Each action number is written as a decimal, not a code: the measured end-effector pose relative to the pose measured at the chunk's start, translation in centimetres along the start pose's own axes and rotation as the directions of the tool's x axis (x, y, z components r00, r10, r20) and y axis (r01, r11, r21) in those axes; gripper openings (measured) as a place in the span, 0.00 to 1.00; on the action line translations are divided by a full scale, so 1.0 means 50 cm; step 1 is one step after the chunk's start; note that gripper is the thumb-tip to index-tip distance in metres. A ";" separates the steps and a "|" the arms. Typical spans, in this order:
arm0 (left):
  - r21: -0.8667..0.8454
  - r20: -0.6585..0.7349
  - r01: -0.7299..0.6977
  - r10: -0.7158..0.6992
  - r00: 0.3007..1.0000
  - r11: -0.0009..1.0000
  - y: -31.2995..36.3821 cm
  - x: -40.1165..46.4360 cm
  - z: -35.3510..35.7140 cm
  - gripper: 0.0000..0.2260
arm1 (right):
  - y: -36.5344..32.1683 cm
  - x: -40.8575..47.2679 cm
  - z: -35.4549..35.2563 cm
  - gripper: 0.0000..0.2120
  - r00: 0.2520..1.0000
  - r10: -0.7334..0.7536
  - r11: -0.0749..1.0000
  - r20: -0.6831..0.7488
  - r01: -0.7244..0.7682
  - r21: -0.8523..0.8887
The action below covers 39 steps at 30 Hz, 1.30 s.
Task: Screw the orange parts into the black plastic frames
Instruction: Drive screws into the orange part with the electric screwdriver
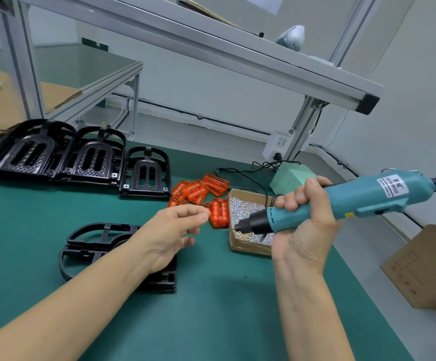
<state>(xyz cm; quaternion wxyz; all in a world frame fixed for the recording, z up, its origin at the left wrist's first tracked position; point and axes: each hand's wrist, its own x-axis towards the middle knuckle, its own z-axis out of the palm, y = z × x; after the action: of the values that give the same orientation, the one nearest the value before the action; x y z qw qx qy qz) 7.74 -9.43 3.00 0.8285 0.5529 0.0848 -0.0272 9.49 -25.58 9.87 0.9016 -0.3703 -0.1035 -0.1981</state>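
Far left on the green mat (224, 321): black frames (81, 157) in a row, w/ another black frame (94, 243) nearer, partly under the left forearm. Left hand (170, 235) hovers above the mat, fingers loosely curled, thumb & forefinger close together; can't tell if it's pinching anything. Orange parts (201, 194) piled just past it. Cardboard box of screws (248, 217) next. Right hand (305, 217) grips the teal electric screwdriver (342, 201), bit over the box.

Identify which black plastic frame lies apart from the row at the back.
The black plastic frame under the left forearm, nearest the camera; the other three frames sit side by side at the mat's far edge.
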 end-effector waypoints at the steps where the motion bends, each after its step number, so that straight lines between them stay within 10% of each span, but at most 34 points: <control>1: -0.085 0.010 0.024 -0.023 1.000 0.996 0.002 -0.014 -0.014 0.04 | 0.006 -0.007 0.010 0.06 1.000 0.022 1.000 0.017 -0.023 0.018; 9: -0.429 0.033 0.081 -0.074 0.997 0.900 0.004 -0.094 -0.083 0.04 | 0.045 -0.057 0.085 0.09 0.988 0.125 0.984 0.092 -0.135 0.116; 39: -0.388 -0.048 -0.064 0.049 0.998 0.919 0.001 -0.133 -0.107 0.05 | 0.073 -0.095 0.123 0.06 0.964 0.156 0.979 0.213 -0.179 0.094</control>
<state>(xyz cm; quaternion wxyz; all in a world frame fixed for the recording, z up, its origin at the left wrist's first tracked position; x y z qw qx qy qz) 0.60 -4.80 2.17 0.9206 0.3797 0.0880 0.0247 6.56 -17.51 10.35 0.9191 -0.3447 -0.1751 -0.0758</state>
